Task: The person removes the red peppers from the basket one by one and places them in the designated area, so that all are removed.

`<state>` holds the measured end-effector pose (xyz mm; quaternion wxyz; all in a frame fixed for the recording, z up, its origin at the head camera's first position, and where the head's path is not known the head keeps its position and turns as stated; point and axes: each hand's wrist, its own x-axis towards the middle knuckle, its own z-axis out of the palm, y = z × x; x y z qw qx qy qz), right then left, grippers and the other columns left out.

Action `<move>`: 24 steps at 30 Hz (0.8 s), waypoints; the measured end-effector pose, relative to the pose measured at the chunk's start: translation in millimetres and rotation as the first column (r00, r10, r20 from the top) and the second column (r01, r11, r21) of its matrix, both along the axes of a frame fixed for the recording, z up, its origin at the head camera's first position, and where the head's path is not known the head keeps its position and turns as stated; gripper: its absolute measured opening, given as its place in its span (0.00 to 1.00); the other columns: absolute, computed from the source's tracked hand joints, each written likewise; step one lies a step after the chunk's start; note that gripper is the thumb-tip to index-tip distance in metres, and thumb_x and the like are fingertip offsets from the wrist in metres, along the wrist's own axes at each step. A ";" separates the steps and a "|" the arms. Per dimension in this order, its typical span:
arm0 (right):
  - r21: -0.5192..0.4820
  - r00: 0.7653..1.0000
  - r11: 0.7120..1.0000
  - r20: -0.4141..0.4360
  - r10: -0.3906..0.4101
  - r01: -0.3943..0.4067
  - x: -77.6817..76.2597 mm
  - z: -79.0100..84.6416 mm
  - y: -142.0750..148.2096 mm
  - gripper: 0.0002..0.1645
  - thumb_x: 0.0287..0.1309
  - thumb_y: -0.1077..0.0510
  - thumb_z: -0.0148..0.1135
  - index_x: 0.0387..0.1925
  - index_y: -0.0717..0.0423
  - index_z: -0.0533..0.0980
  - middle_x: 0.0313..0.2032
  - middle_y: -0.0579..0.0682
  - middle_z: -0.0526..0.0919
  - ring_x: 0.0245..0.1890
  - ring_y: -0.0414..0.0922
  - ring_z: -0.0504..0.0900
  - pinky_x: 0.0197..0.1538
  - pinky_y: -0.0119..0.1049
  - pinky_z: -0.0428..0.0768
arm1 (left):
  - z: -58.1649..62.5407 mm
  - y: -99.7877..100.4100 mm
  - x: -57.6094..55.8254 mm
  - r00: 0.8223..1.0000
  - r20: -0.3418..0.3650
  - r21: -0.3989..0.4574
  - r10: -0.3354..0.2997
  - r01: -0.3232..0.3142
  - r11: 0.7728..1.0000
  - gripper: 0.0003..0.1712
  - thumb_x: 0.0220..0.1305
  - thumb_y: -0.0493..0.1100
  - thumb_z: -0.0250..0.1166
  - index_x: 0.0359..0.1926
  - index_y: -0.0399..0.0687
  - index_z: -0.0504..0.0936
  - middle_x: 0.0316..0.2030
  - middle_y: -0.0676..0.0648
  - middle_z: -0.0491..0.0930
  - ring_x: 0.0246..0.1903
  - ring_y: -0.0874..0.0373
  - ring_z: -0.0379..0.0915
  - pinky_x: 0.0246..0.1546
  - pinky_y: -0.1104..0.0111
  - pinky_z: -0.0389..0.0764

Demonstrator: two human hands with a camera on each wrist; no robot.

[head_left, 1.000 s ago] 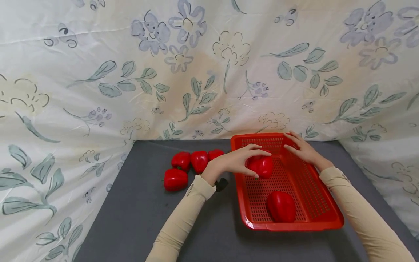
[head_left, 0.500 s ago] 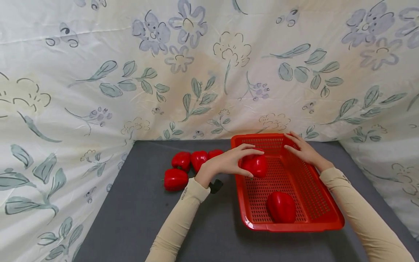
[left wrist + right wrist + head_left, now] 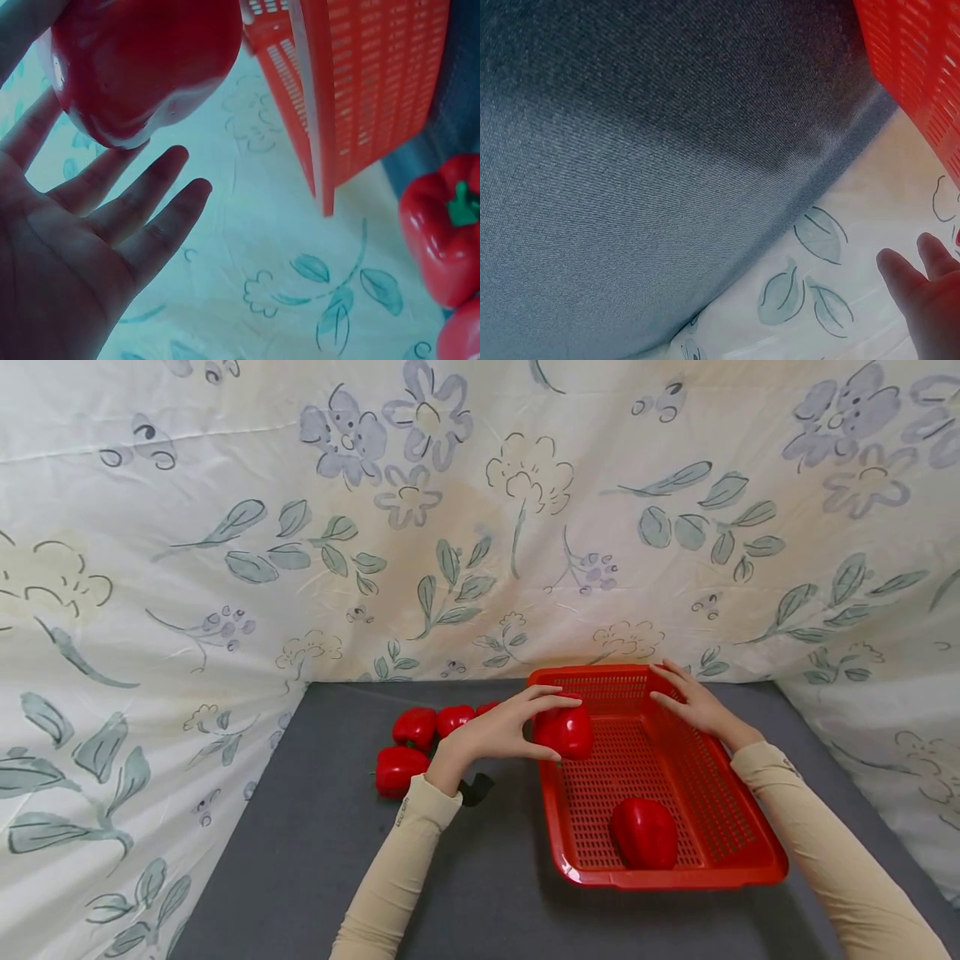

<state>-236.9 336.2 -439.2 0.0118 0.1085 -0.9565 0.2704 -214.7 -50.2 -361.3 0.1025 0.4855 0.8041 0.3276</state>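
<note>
In the head view, my left hand point(image 3: 506, 727) holds a glossy red bell pepper point(image 3: 568, 729) between its thumb and fingers. The pepper is raised over the left rim of a red-orange plastic basket point(image 3: 553, 827). The left wrist view shows the same bell pepper point(image 3: 150, 64) by the thumb and forefinger, with the other fingers spread. A second red bell pepper point(image 3: 645, 833) lies in the basket's near end. My right hand point(image 3: 697, 703) is at the basket's far right rim, fingers extended and apart. Only some of its fingertips point(image 3: 892, 262) show in the right wrist view.
Several red bell peppers, one of them the front pepper point(image 3: 401, 772), lie in a group left of the basket, partly hidden by my left hand. A dark grey table top point(image 3: 300, 860) carries everything. Floral cloth point(image 3: 450, 527) hangs along the back and sides.
My left hand has moved left with the bell pepper, from over the basket's inside to over its left rim. The right hand and the basket have stayed put.
</note>
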 end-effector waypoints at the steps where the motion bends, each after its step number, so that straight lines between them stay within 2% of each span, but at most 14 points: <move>1: 0.001 1.000 1.000 0.001 0.000 0.000 0.7 -0.1 -0.1 0.39 0.65 0.45 0.49 0.71 0.53 0.49 0.71 0.63 0.39 0.68 0.67 0.42 0.59 0.70 0.48 | -0.1 -2.3 0.0 1.000 -0.001 0.004 0.003 -0.003 1.000 0.43 0.48 0.53 0.71 0.66 0.68 0.62 0.67 0.50 0.56 0.63 0.59 0.54 0.48 0.69 0.76; 7: 0.001 1.000 1.000 -0.006 -0.010 0.010 4.2 -1.8 -0.8 0.39 0.65 0.44 0.50 0.71 0.53 0.50 0.71 0.62 0.40 0.68 0.66 0.43 0.59 0.70 0.48 | -1.0 -16.7 0.9 0.999 0.008 0.016 0.031 -0.031 0.999 0.43 0.48 0.54 0.71 0.65 0.70 0.62 0.66 0.53 0.56 0.62 0.59 0.54 0.49 0.66 0.77; 14: -0.003 1.000 1.000 -0.011 -0.014 0.014 6.5 0.2 -3.4 0.39 0.65 0.45 0.50 0.71 0.55 0.50 0.71 0.63 0.40 0.68 0.67 0.43 0.60 0.69 0.48 | -2.0 -31.5 2.4 0.999 0.019 0.032 0.038 -0.038 0.999 0.44 0.48 0.52 0.71 0.66 0.68 0.62 0.66 0.50 0.57 0.62 0.58 0.54 0.48 0.66 0.77; 24: 0.004 1.000 1.000 -0.015 -0.022 0.022 11.2 0.6 -5.8 0.39 0.65 0.45 0.50 0.70 0.56 0.50 0.70 0.64 0.41 0.68 0.68 0.44 0.60 0.69 0.48 | -8.0 -51.7 4.7 0.994 0.016 0.015 0.110 -0.110 0.994 0.44 0.46 0.55 0.72 0.64 0.75 0.61 0.65 0.57 0.59 0.60 0.60 0.58 0.46 0.66 0.78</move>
